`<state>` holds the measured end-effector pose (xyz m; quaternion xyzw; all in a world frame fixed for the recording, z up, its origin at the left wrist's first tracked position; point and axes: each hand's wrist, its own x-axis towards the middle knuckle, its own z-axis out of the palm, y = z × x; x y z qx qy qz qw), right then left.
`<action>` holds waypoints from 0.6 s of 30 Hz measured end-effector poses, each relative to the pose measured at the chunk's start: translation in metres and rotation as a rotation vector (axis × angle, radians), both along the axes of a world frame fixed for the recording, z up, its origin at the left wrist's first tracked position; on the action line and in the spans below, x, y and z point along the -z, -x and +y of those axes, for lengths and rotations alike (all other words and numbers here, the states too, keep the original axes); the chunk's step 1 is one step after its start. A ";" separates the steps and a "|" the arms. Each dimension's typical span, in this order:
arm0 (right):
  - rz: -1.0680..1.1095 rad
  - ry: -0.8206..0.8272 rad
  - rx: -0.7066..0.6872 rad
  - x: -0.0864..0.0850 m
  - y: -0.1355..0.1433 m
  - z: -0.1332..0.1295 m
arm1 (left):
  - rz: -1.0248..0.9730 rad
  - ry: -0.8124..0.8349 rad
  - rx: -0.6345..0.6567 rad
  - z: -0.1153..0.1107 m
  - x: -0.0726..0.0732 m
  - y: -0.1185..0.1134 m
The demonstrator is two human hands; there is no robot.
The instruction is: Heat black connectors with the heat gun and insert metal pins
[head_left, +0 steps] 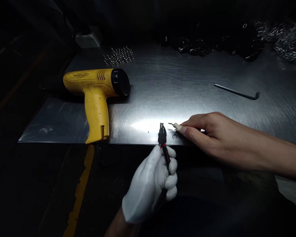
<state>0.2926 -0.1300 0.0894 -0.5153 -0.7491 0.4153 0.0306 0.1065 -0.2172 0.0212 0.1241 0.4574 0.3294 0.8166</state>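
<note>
My left hand (pixel 151 184), in a white glove, grips a thin red-and-black cable with a black connector (pixel 162 133) at its upper end. The connector points up, right at the front edge of the metal table (pixel 162 85). My bare right hand (pixel 207 135) rests on the table just to the right and pinches a small metal terminal (pixel 174 125) between thumb and fingertips. The terminal's tip points left toward the connector, a short gap away. A tiny C-shaped metal clip (pixel 174 136) lies on the table below the terminal.
A yellow heat gun (pixel 96 90) lies at the table's left. Several small metal pins (pixel 118 55) stand behind it. A bent hex key (pixel 238 92) lies at right. Dark parts (pixel 212 44) and shiny metal pieces (pixel 288 42) pile along the back. A yellow floor stripe (pixel 80 191) runs below.
</note>
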 end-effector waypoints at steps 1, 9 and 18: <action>0.003 -0.010 0.001 -0.001 0.000 0.000 | -0.032 -0.008 0.005 0.000 0.001 0.001; -0.161 -0.274 -0.108 0.018 -0.012 0.001 | -0.093 -0.050 -0.020 -0.001 0.012 0.002; -0.089 -0.305 -0.138 0.023 0.007 -0.002 | -0.071 -0.101 -0.066 -0.005 0.017 0.009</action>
